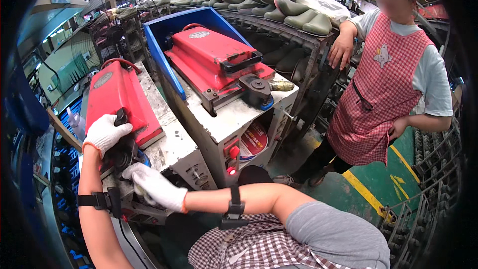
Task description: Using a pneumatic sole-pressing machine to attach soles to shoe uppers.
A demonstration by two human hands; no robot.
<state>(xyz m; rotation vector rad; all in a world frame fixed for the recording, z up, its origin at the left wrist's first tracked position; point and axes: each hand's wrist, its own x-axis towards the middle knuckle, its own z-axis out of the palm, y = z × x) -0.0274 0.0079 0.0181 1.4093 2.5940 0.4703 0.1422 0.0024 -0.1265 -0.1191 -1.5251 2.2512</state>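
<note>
My left hand (107, 133), in a white glove, is closed around the black handle (121, 116) at the near end of a red machine cover (115, 94). Lower and to the right, my gloved right hand (158, 188) has its fingers curled beside the machine's black front fitting (123, 155). Something pale shows under those fingers, but what they hold is hidden. The red cover sits on a worn white machine top (172, 139). A blue edge shows by the black fitting.
To the right stands a second machine with a red cover (206, 52) inside a blue hood (158, 55). Olive-green shoes (289, 7) fill a rack behind it. A person in a red checked apron (381, 79) stands at the right, one hand on the rack. A clear bottle (76, 122) stands left.
</note>
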